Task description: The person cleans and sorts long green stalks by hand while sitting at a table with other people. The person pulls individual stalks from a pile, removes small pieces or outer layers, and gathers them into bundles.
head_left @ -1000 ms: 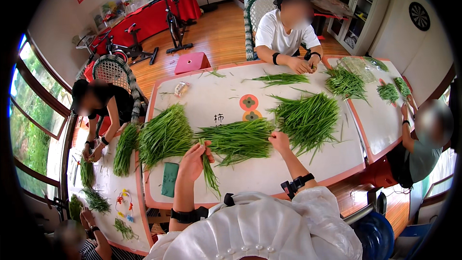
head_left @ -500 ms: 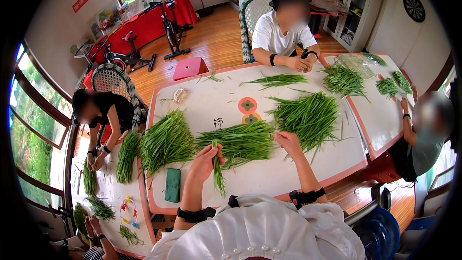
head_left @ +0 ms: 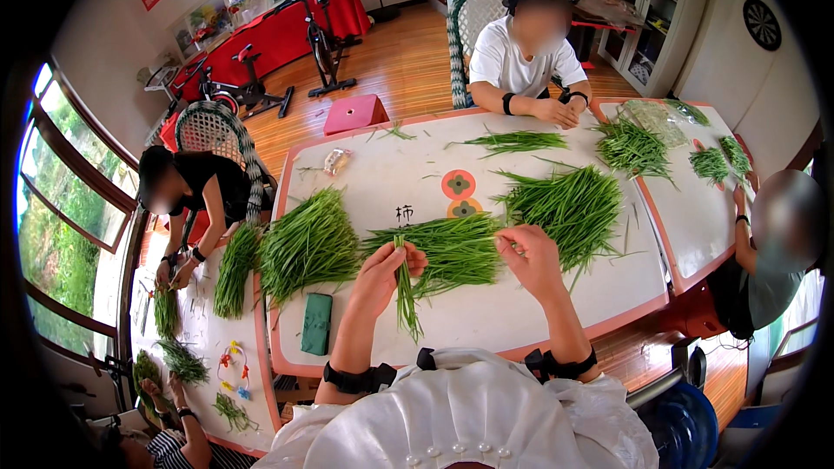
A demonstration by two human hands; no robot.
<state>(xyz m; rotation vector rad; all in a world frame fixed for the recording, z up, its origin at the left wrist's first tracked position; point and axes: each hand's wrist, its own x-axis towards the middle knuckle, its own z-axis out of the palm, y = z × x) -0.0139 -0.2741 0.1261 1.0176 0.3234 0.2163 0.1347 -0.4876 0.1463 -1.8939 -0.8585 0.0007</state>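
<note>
Holding slim green bundle (head_left: 406, 297) in left grip (head_left: 384, 273); cannot tell contents of right grip (head_left: 532, 259). Pinch lightly, level stem ends (head_left: 399, 241).

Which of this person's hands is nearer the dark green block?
Left. The left hand, holding green stalks, is beyond and right of the dark green block; the right hand is much farther right.
</note>
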